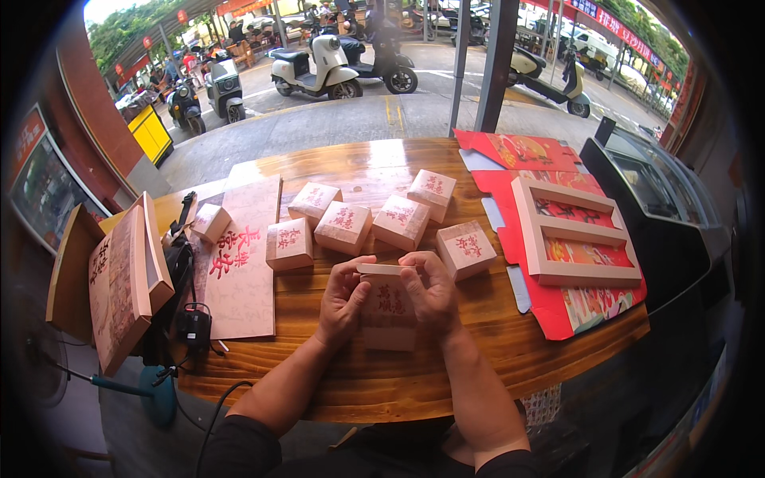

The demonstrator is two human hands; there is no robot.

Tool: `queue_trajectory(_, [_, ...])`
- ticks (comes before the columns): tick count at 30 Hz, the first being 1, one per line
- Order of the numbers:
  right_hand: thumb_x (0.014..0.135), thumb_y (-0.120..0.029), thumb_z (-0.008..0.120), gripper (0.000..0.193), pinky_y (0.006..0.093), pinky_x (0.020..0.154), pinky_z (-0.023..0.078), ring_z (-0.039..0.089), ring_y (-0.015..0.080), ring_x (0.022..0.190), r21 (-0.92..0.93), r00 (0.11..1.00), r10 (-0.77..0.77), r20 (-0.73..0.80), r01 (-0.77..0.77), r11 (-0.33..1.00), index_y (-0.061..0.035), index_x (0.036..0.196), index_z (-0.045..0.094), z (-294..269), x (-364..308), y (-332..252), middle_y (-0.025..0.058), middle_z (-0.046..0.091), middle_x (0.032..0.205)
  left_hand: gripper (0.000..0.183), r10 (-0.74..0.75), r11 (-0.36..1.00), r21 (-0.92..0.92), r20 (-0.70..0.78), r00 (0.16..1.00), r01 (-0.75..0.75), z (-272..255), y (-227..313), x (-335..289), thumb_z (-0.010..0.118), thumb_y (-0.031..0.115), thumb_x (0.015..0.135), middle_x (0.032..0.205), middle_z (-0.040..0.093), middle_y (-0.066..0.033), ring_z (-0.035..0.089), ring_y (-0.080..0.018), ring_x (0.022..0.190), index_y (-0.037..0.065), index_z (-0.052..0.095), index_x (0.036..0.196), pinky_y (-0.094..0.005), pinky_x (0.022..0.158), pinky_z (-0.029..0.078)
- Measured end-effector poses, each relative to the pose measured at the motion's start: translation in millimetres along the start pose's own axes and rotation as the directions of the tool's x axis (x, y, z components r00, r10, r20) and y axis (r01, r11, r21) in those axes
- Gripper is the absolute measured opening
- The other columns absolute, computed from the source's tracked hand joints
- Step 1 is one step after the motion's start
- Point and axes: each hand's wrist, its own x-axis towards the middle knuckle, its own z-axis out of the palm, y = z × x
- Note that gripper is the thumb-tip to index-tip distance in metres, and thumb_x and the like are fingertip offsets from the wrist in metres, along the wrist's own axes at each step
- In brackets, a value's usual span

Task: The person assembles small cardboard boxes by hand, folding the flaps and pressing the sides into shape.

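Between my two hands is a small pink gift box [388,309] with red characters on its face, held up over the near part of the wooden table. My left hand [347,296] grips its left upper edge, fingers bent and thumb in front. On the other side my right hand [430,288] pinches the top flap, thumb pressed against it. Just beyond my hands stand several closed pink boxes of the same kind, among them a box [343,226] in the middle and a box [466,248] by my right fingers.
At left lie a flat pink printed board [243,263] with a small box [211,222] on it, a large open gift box [119,279] and a black power adapter [194,325]. Red flattened packaging [550,307] lies right, under a pink divider frame [580,279]. A glass display case [649,179] adjoins the table.
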Motion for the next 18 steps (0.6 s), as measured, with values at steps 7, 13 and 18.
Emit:
queue_trajectory(7, [0.094, -0.011, 0.065, 0.010, 0.0257, 0.076, 0.050, 0.057, 0.0109, 0.087, 0.027, 1.000, -0.019, -0.019, 0.020, 0.999, -0.0046, 0.100, 0.060, 0.3, 0.3, 1.4, 0.0046, 0.061, 0.103, 0.048, 0.060, 0.998, 0.033, 0.003, 0.998, -0.060, -1.6, -6.3, -1.5, 0.059, 0.011, 0.101, 0.141, 0.051, -0.0129, 0.057, -0.0173, 0.114, 0.009, 0.036, 0.143, -0.0318, 0.098, 0.047])
queue_trajectory(13, [0.093, -0.009, 0.065, 0.010, 0.0267, 0.079, 0.050, 0.058, 0.0117, 0.093, 0.133, 0.999, -0.037, 0.014, 0.035, 0.990, -0.0057, 0.101, 0.059, 1.5, 0.3, 5.0, 0.0056, 0.061, 0.109, 0.046, 0.040, 0.997, 0.064, -0.018, 0.999, -0.039, 0.1, -4.9, -2.8, 0.056, 0.012, 0.102, 0.141, 0.051, -0.0120, 0.057, -0.0161, 0.112, 0.009, 0.037, 0.144, -0.0308, 0.098, 0.046])
queue_trajectory(18, [0.094, -0.010, 0.067, 0.009, 0.0265, 0.079, 0.049, 0.058, 0.0117, 0.093, 0.146, 0.999, -0.035, 0.030, 0.031, 0.989, -0.0071, 0.100, 0.062, 1.3, 0.7, 1.2, 0.0056, 0.061, 0.110, 0.039, 0.010, 1.000, 0.025, -0.017, 1.000, -0.010, 4.9, 2.3, -0.7, 0.052, 0.012, 0.104, 0.138, 0.053, -0.0099, 0.056, -0.0138, 0.111, 0.007, 0.041, 0.141, -0.0291, 0.097, 0.046])
